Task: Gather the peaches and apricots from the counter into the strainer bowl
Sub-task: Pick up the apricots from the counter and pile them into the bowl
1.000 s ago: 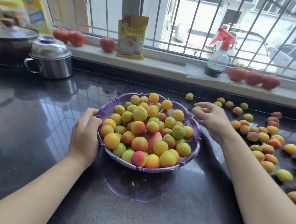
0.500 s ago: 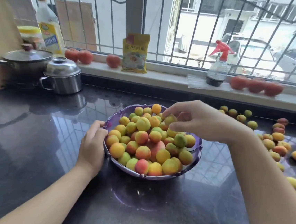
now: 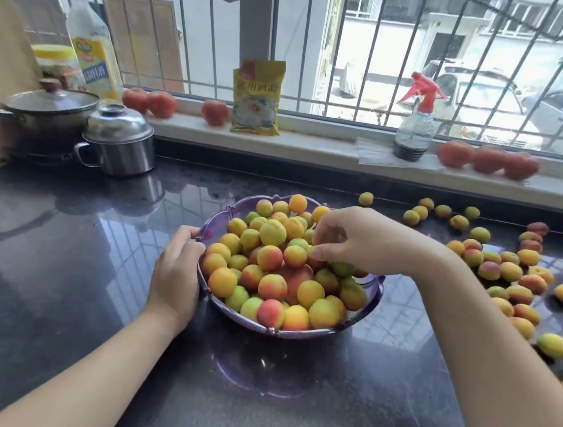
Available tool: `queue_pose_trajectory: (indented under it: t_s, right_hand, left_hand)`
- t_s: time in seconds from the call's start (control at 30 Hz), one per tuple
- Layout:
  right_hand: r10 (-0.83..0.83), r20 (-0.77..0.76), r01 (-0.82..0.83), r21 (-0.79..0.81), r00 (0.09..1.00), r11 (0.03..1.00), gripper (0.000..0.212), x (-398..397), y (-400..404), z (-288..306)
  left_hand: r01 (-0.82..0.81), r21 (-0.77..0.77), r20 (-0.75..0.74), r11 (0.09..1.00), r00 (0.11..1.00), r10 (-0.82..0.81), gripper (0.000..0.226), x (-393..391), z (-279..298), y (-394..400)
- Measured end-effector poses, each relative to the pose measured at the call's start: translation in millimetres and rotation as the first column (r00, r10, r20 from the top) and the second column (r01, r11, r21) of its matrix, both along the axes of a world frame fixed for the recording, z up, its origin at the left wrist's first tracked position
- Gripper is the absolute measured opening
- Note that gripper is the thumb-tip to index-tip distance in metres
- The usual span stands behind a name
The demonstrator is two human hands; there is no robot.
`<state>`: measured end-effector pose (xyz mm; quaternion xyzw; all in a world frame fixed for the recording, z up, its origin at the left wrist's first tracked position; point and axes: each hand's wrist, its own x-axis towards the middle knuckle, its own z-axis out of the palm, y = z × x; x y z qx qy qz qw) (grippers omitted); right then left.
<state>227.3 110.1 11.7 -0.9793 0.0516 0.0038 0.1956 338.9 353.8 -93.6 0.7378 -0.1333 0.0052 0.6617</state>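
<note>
Head view: my left hand grips the purple strainer bowl rim; my right hand hovers over the heaped fruit, fingers curled, contents unclear. Loose apricots lie right on the counter: small, soft, rolling, so I'd cup them gently.

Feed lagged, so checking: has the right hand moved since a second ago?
Yes. The right hand has moved left, from beside the purple strainer bowl to over its fruit.

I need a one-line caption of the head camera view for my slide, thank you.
Left hand grips the purple strainer bowl rim while the right hand reaches over the heaped fruit.
</note>
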Motion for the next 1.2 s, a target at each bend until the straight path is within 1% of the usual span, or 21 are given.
queue_pose_trajectory:
  t_s: [0.13,0.27,0.33,0.37,0.4,0.43,0.5,0.53,0.57,0.6,0.63,0.7,0.77,0.87,0.97,1.03,1.1,1.2]
  right_hand:
    - [-0.009,0.045,0.010,-0.033,0.999,0.999,0.019,1.9,2.8,-1.4]
    - [0.010,0.006,-0.010,-0.034,1.000,0.999,0.020,0.5,4.6,-0.8]
    - [0.007,0.014,-0.007,0.021,1.000,1.000,0.019,-1.9,1.7,3.5]
    - [-0.024,0.061,0.020,0.075,0.998,0.997,0.017,-2.3,-3.3,5.5]
    - [-0.089,0.143,0.069,0.136,0.986,0.988,0.015,-1.8,-10.6,6.9]
    - [-0.186,0.239,0.137,0.206,0.953,0.969,0.014,0.0,-21.7,5.8]
    - [-0.416,0.383,0.278,0.367,0.825,0.888,0.015,4.7,-50.3,-4.5]
    - [-0.525,0.407,0.352,0.427,0.747,0.833,0.016,7.6,-66.0,-14.1]
    - [-0.607,0.406,0.438,0.437,0.683,0.785,0.016,10.4,-80.9,-26.9]
    - [-0.658,0.391,0.523,0.403,0.643,0.751,0.016,13.0,-94.3,-42.4]
    - [-0.686,0.370,0.585,0.358,0.626,0.727,0.017,16.1,-105.2,-59.0]
    - [-0.689,0.345,0.623,0.295,0.638,0.724,0.023,24.1,-115.8,-88.6]
    - [-0.638,0.370,0.610,0.205,0.676,0.765,0.030,36.6,-119.3,-108.1]
    - [-0.550,0.414,0.593,0.030,0.725,0.805,0.032,59.2,-124.7,-115.0]
    - [-0.481,0.454,0.580,-0.102,0.750,0.808,0.028,81.3,-135.7,-114.9]
    - [-0.461,0.464,0.577,-0.144,0.757,0.804,0.032,96.0,-141.7,-116.0]
    - [-0.459,0.430,0.569,-0.171,0.777,0.804,0.042,109.9,-146.4,-117.1]
    - [-0.468,0.306,0.543,-0.237,0.829,0.806,0.049,121.8,-155.3,-117.2]
  left_hand:
    - [0.000,0.002,-0.014,1.000,1.000,0.000,0.024,0.4,0.3,0.1]
    - [-0.001,0.008,-0.009,1.000,1.000,0.001,0.025,-1.1,2.4,0.1]
    - [0.005,0.010,-0.007,1.000,1.000,-0.005,0.027,-1.5,2.9,0.6]
    - [0.010,0.008,-0.013,1.000,1.000,-0.010,0.027,-1.0,2.6,1.0]
    - [0.015,0.003,-0.020,1.000,1.000,-0.015,0.027,-0.9,2.6,1.4]
    - [0.016,0.002,-0.027,1.000,1.000,-0.016,0.027,-0.4,2.3,1.6]
    - [0.025,0.001,-0.033,1.000,0.999,-0.025,0.027,-0.1,1.8,1.7]
    - [0.030,0.002,-0.032,1.000,0.999,-0.030,0.026,-0.6,2.3,1.4]
    - [0.030,0.001,-0.032,1.000,0.999,-0.030,0.026,-0.8,2.3,1.4]
    - [0.028,-0.002,-0.030,1.000,0.999,-0.028,0.024,-1.4,2.6,1.3]
    - [0.026,-0.005,-0.030,1.000,0.999,-0.026,0.023,-2.0,3.4,1.0]
    - [0.028,-0.025,-0.040,0.999,0.999,-0.029,0.022,-1.0,3.3,-0.1]
    - [0.034,-0.049,-0.047,0.998,0.998,-0.036,0.022,0.5,1.4,-1.4]
    - [0.044,-0.065,-0.054,0.997,0.997,-0.048,0.023,2.8,-1.3,-1.1]
    - [0.060,-0.079,-0.053,0.995,0.997,-0.064,0.025,4.3,-2.5,-1.0]
    - [0.059,-0.070,-0.055,0.996,0.996,-0.063,0.026,2.3,-0.9,-1.1]
    - [0.048,-0.070,-0.057,0.996,0.997,-0.052,0.023,1.8,-0.9,-1.2]
    - [0.045,-0.074,-0.057,0.996,0.997,-0.050,0.026,4.4,-4.9,-1.4]
